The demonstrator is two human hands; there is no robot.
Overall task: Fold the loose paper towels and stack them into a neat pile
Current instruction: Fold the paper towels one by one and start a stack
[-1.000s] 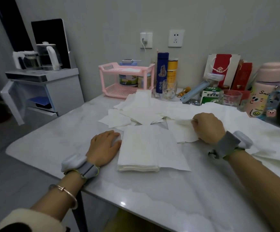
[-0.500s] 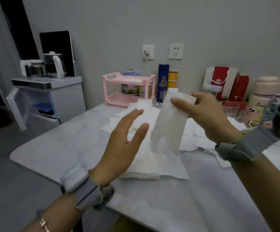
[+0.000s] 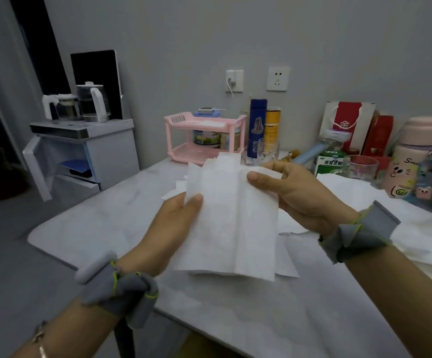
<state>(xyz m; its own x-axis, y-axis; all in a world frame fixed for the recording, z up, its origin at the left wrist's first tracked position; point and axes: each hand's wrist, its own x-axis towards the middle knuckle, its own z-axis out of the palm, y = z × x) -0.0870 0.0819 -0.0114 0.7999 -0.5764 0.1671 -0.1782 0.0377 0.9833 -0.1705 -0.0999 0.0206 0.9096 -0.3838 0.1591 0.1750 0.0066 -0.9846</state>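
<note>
White marble bench (image 3: 93, 228) beneath two hands: left hand (image 3: 176, 228) and right hand (image 3: 300, 197) each pinch an edge of one creased paper towel (image 3: 230, 223), raised. Below the grip a folded stack (image 3: 285, 264) lies mostly hidden; beyond it, loose towels (image 3: 364, 192) await folding, so much likely remains.

Above the marble table (image 3: 101, 228), the left hand (image 3: 176, 223) and right hand (image 3: 300, 195) pinch opposite edges of a creased white paper towel (image 3: 230, 215), held upright over the folded stack (image 3: 284, 264), with loose towels (image 3: 364, 192), a pink rack (image 3: 204, 135) and a glass (image 3: 362, 167) behind.
</note>
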